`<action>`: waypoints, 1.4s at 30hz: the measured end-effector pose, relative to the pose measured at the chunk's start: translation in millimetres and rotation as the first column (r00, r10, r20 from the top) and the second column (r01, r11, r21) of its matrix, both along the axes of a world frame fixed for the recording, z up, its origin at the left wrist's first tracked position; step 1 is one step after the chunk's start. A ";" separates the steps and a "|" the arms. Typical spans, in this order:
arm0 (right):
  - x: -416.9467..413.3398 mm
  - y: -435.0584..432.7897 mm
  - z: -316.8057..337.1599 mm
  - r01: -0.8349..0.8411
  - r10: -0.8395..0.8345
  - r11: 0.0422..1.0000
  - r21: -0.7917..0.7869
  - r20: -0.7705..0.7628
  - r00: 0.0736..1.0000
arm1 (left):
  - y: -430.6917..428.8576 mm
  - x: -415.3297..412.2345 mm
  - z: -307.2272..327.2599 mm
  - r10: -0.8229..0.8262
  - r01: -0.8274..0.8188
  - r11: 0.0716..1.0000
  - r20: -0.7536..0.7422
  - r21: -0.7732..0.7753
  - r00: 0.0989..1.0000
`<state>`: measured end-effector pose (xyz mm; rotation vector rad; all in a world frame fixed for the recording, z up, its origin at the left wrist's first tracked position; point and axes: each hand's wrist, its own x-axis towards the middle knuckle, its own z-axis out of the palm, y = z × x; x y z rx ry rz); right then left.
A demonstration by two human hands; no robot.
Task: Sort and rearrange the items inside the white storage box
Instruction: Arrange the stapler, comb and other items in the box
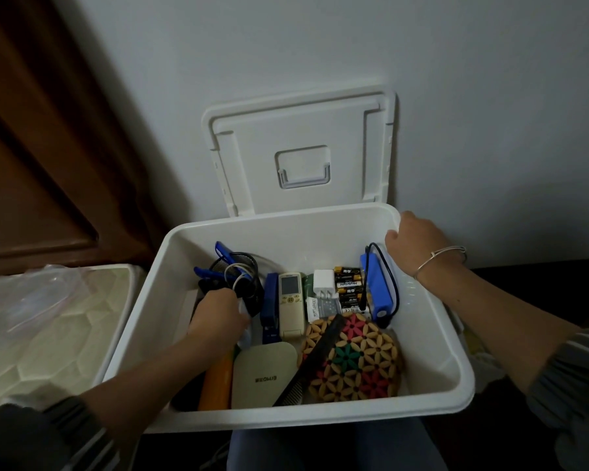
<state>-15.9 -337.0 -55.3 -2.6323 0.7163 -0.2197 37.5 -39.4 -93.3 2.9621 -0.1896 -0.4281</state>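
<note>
Cables (242, 271), likely light, floppy and apt to snag, are seen tangled at the far left inside the white storage box (432, 351), best lifted as one bundle, with the left hand (215, 314) lowered there, its grip hidden, while the far right rim is clasped by the right hand (415, 243).

The white storage box (286, 423) stands open, its lid (300, 154) upright behind it. Along the far wall, left to right, lie a black mesh holder (240, 266) stuffed with cables, a blue stapler (270, 300), a cream remote (290, 305) face up, a white plug (323, 282), a pack of batteries (347, 283) and a blue power bank (380, 290) wrapped in black cord. Nearer the front lie an orange tube (216, 382), a pale flat device (264, 372) and a beaded flower mat (361, 362), with a black comb (315, 362) slanting across the mat.
</note>
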 end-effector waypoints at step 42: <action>-0.1 -2.0 -1.2 -0.016 0.016 1.000 0.025 0.004 1.000 | 10.8 -5.1 -17.3 -0.060 0.054 0.992 -0.057 -0.115 0.997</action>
